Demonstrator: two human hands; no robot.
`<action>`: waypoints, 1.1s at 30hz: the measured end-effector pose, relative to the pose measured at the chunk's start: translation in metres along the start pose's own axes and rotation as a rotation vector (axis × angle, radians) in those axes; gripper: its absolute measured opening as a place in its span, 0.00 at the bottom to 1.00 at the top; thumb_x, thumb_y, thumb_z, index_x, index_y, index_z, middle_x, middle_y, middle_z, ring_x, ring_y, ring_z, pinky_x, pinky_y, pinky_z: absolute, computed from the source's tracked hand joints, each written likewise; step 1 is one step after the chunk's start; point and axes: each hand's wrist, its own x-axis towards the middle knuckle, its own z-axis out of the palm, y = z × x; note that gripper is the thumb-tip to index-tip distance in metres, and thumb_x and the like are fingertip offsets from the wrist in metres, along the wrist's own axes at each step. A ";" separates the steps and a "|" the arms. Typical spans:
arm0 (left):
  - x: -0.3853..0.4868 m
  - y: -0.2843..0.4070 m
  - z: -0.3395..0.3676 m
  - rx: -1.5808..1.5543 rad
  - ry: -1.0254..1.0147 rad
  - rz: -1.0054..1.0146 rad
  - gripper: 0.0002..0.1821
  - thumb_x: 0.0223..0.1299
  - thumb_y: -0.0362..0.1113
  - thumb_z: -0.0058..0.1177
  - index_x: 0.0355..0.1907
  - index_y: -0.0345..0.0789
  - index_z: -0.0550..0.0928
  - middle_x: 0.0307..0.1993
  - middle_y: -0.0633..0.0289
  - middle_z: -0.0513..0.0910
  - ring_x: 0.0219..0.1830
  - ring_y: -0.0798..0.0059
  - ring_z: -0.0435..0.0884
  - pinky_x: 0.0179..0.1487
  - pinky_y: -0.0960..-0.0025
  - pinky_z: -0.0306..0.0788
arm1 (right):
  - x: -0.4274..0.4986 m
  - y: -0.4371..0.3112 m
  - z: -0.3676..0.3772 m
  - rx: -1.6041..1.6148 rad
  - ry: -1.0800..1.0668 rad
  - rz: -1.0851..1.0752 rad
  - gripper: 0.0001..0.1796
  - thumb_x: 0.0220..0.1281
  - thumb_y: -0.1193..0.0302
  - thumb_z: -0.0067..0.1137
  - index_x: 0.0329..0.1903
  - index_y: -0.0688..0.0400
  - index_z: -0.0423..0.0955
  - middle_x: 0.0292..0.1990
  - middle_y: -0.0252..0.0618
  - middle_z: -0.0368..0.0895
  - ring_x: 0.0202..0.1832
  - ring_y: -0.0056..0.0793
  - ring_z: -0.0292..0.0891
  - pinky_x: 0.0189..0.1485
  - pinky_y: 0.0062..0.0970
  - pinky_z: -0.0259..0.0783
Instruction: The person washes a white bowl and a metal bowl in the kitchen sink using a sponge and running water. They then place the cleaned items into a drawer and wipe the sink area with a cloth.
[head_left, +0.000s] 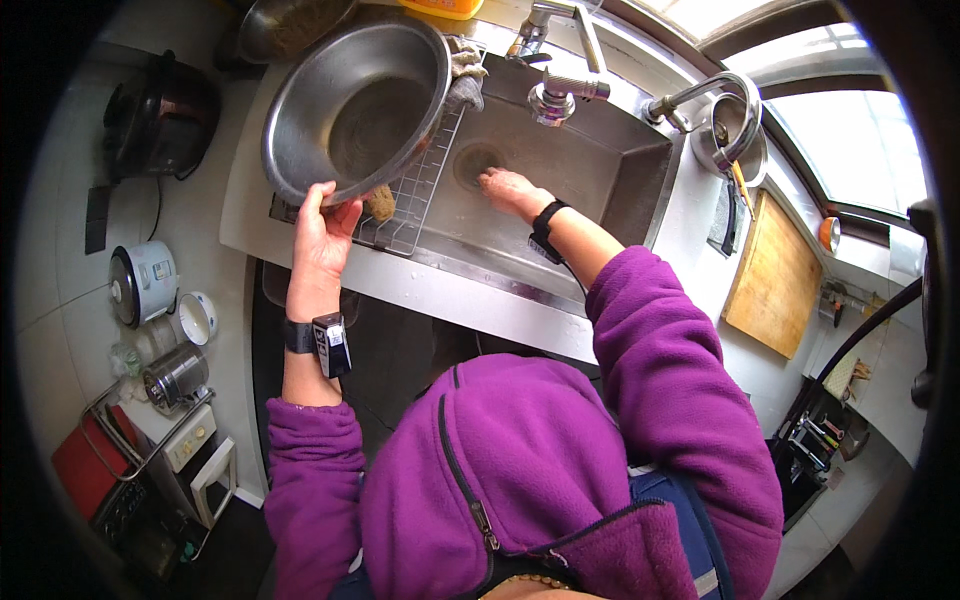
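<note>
My left hand (328, 217) grips the near rim of a large stainless steel basin (360, 112), which is tilted above a wire rack (420, 195) at the sink's left side. Under the basin's edge a brown sponge-like piece (382, 203) lies on the rack. My right hand (512, 190) reaches down into the stainless steel sink (577, 161), its fingertips beside the round drain (481, 163); whether they hold anything I cannot tell. A chrome faucet (553, 97) hangs over the sink's back part. Grey cloths (466, 75) lie at the rack's back end.
Right of the sink stand a curved spout (739, 82), a metal pot (750, 150), a knife (729, 217) and a wooden cutting board (774, 277). Behind the basin is another metal bowl (289, 30). A rice cooker (144, 283) and a white bowl (198, 317) stand at left.
</note>
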 end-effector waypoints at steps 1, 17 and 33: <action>0.007 0.000 0.005 -0.003 -0.012 0.001 0.08 0.62 0.32 0.57 0.38 0.28 0.81 0.35 0.53 0.87 0.37 0.59 0.89 0.35 0.74 0.86 | 0.006 -0.001 0.007 -0.064 -0.016 -0.015 0.17 0.67 0.70 0.47 0.55 0.62 0.76 0.56 0.52 0.79 0.59 0.47 0.77 0.59 0.42 0.76; 0.028 -0.021 -0.055 1.229 0.258 1.002 0.22 0.76 0.49 0.46 0.52 0.31 0.83 0.46 0.53 0.85 0.51 0.60 0.83 0.55 0.62 0.76 | 0.062 -0.006 0.028 -0.087 -0.205 0.201 0.25 0.69 0.64 0.46 0.66 0.56 0.74 0.73 0.47 0.64 0.74 0.48 0.60 0.75 0.41 0.56; 0.042 -0.041 -0.096 1.575 0.060 1.226 0.13 0.73 0.41 0.48 0.47 0.34 0.81 0.45 0.57 0.84 0.51 0.55 0.80 0.70 0.48 0.64 | 0.050 0.017 0.021 0.158 0.044 0.410 0.20 0.68 0.53 0.51 0.50 0.51 0.85 0.48 0.46 0.86 0.54 0.47 0.80 0.59 0.41 0.73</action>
